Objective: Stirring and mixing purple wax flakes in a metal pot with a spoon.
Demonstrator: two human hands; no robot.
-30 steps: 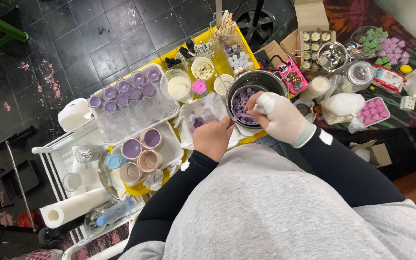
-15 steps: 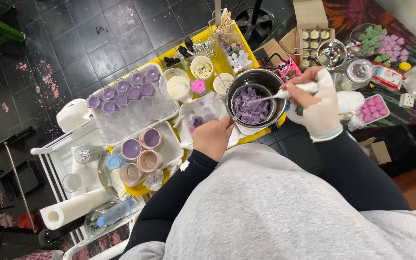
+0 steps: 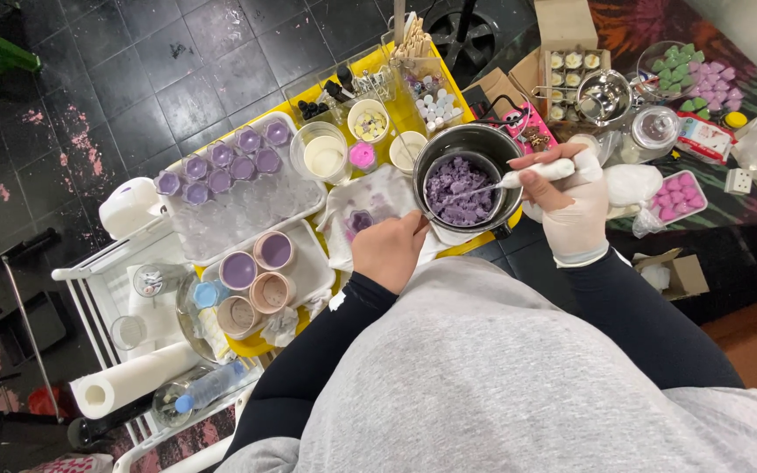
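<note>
Stirring purple wax: spill risk

I see my gloved right hand point(image 3: 571, 206) clamped on a white-handled spoon point(image 3: 519, 180) inside the round dark metal pot of purple wax chunks point(image 3: 462, 188) on the yellow tabletop point(image 3: 413, 114). My bare left hand point(image 3: 387, 250) rests closed on stained white paper point(image 3: 370, 206), leaving the pot unsteadied; I judge a hard stir could tip it.

Yellow table top point(image 3: 413, 112): metal pot point(image 3: 468, 166), white trays point(image 3: 308, 271), small cups point(image 3: 325, 151). White cloth point(image 3: 363, 203) at centre. Black tiled floor point(image 3: 133, 70) beneath.

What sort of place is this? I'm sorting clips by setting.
Probably a small home craft workstation for making wax melts or candles. A dark metal pot of purple wax chunks, a clear plastic mould tray with purple-filled cavities and a round dish of green and purple moulded pieces crowd a yellow table.
</note>
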